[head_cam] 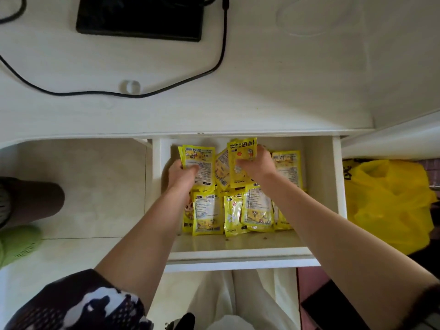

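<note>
An open white drawer under a white desk holds several yellow hand-warmer packets. My left hand grips a small stack of packets at the drawer's back left. My right hand grips another yellow packet raised upright at the back middle. More packets lie flat in a row toward the drawer's front, and one sits at the back right beside my right hand.
On the white desk top lie a black flat device, a black cable and a clear tape ring. A yellow plastic bag sits right of the drawer. A foot in a green shoe stands at left.
</note>
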{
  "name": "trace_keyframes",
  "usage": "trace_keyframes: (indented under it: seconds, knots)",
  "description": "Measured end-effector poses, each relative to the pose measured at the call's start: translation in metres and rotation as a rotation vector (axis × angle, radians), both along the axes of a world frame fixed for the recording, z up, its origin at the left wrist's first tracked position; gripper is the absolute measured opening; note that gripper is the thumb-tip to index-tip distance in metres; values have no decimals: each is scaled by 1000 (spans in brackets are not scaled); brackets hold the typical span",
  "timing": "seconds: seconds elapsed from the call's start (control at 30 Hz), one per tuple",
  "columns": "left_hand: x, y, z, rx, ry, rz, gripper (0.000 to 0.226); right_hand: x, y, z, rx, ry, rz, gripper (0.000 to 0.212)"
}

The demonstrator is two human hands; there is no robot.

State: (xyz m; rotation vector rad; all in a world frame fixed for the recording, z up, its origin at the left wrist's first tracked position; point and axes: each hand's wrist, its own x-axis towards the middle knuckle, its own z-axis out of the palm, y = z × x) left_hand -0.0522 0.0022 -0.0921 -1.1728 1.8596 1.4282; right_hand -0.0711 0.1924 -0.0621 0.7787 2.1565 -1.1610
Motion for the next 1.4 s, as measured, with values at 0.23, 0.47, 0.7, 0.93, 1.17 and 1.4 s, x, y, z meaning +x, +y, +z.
trace_keyframes:
  seconds: [0.23, 0.47, 0.7, 0.93, 1.17, 1.4]
  knots:
    - [6, 6, 15, -88, 50, -138, 30, 4, 3, -6, 135, -10, 122, 52]
    - [17, 7, 19, -132, 76, -184, 18, 16, 15, -1, 150, -24, 213, 66]
    - [39, 1, 40, -204, 84, -307, 38, 38, 31, 24, 195, -80, 220, 51]
    - [69, 1, 87, -231, 147, -349, 40, 65, 37, 73, 213, -38, 408, 52]
    - [125, -13, 137, -384, 241, -402, 31, 100, 17, 125, 198, 139, 683, 42]
    - [211, -44, 167, -593, 304, -519, 34, 139, -38, 155, 201, 297, 929, 42]
